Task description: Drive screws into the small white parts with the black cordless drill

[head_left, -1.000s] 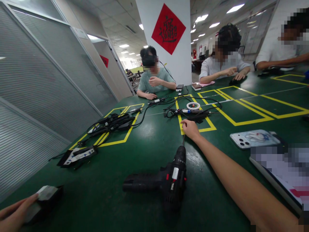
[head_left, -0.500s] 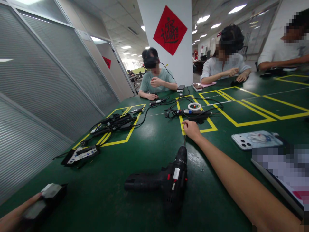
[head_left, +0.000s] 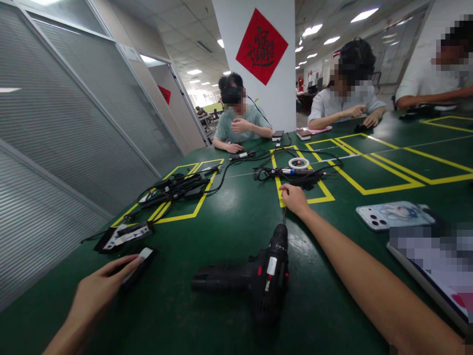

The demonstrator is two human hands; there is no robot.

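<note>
My left hand point(head_left: 105, 281) is at the lower left, its fingers closed round a black block point(head_left: 136, 268) with a pale grey-white top. I cannot tell exactly what the block is. My right hand point(head_left: 294, 198) rests on the green table with fingers curled, just past the tip of the drill bit point(head_left: 284, 216). What the curled fingers hold, if anything, is hidden. Between my arms a black cordless drill point(head_left: 271, 268) lies on its side, its handle toward the left and its bit pointing away from me.
Black cables point(head_left: 177, 190) lie bundled inside yellow tape outlines at left. A black-and-white packet point(head_left: 123, 236) sits beyond my left hand. Ahead are a white ring point(head_left: 298, 163) and a pen-like tool point(head_left: 291, 172). A phone point(head_left: 395, 216) lies at right. Several people sit across the table.
My left hand has moved right and forward from the lower left edge, carrying the black block toward the packet. My right hand and the drill have stayed put.
</note>
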